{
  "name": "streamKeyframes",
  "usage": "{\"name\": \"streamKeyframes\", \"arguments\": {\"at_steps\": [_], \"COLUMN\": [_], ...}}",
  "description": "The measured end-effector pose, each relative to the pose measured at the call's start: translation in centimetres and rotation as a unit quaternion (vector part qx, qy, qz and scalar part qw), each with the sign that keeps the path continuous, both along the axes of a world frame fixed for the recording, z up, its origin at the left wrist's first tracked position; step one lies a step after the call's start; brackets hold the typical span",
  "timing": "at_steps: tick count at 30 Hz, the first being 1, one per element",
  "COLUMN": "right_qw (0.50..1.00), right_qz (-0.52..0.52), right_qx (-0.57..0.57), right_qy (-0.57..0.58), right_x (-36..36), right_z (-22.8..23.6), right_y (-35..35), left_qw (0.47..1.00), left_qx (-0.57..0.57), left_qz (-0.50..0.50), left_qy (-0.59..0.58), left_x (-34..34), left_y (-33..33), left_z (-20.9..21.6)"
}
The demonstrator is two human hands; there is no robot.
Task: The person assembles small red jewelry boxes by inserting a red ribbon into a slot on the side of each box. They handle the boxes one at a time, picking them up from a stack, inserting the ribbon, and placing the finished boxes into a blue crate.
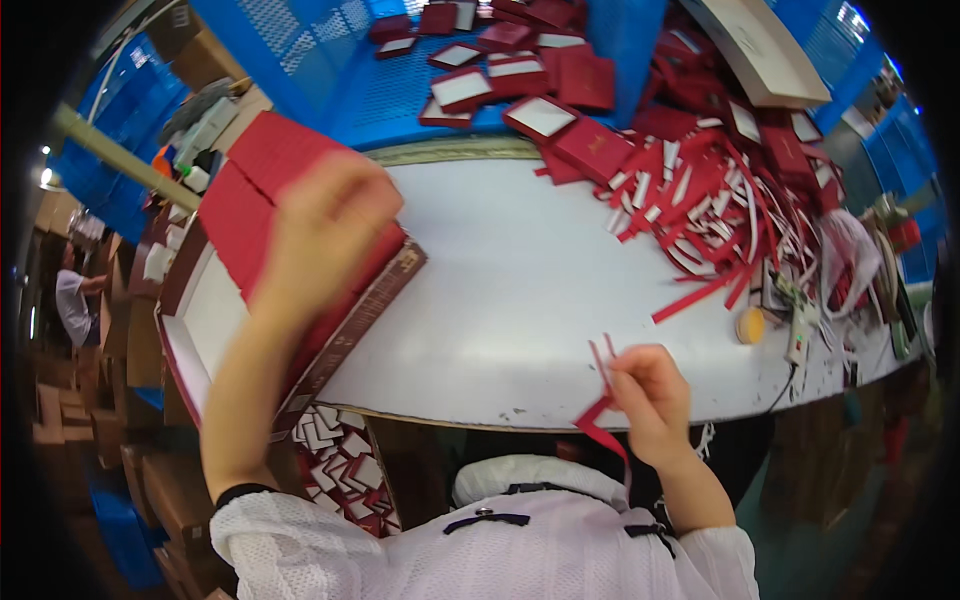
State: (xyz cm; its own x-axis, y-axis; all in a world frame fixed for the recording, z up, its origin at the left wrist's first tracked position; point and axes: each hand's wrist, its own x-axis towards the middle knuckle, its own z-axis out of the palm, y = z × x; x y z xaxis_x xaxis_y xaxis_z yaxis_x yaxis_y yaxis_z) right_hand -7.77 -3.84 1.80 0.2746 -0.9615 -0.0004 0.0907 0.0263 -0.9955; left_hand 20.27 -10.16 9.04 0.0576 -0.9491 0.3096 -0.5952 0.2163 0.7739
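Note:
My right hand is closed in a pinch above the table's near edge. Between its fingertips is a narrow red ribbon, with two short ends sticking up and a longer piece hanging down. My left hand is smeared by motion over an open carton at the left. Tightly packed rows of red blocks or small boxes fill much of that carton. Part of its white inside shows at the near left. Whether the left fingers hold anything is blurred.
A tangled heap of red and white strips lies at the right of the white table. Behind it, small red boxes spill from blue crates. A yellow round object sits beside a power strip. More small boxes lie below the table.

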Motion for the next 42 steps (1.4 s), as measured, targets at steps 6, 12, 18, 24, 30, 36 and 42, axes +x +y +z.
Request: {"name": "streamKeyframes", "arguments": {"at_steps": [6, 12, 18, 24, 30, 36, 42], "right_qw": [0.982, 0.822, 0.754, 0.885, 0.947, 0.784, 0.775], "right_qz": [-0.013, -0.159, -0.170, -0.235, -0.289, -0.150, -0.132], "right_qx": [-0.183, -0.453, -0.466, -0.324, -0.104, -0.448, -0.448], "right_qy": [0.054, 0.307, 0.431, 0.239, 0.090, 0.403, 0.426], "right_x": [-0.8, -4.1, -6.9, -9.4, -10.5, -10.7, -11.2], "right_z": [0.3, -1.2, -1.7, -3.8, -5.1, -4.4, -4.7], "right_y": [0.7, 0.4, 1.7, 3.3, 5.8, 4.1, 4.0], "left_qw": [0.919, 0.893, 0.940, 0.945, 0.934, 0.953, 0.944], "left_qx": [0.211, 0.218, 0.114, -0.004, 0.129, 0.041, -0.015], "left_qz": [-0.278, -0.271, -0.305, -0.328, -0.253, -0.296, -0.328], "left_qy": [0.184, 0.287, 0.100, 0.008, 0.219, 0.046, -0.045], "left_x": [-12.0, -16.7, -19.9, -22.7, -23.0, -23.3, -23.8], "left_y": [5.4, 5.9, 5.8, 6.4, 8.8, 8.2, 7.9], "left_z": [-5.5, -8.0, -8.2, -8.9, -12.7, -11.0, -10.7]}}
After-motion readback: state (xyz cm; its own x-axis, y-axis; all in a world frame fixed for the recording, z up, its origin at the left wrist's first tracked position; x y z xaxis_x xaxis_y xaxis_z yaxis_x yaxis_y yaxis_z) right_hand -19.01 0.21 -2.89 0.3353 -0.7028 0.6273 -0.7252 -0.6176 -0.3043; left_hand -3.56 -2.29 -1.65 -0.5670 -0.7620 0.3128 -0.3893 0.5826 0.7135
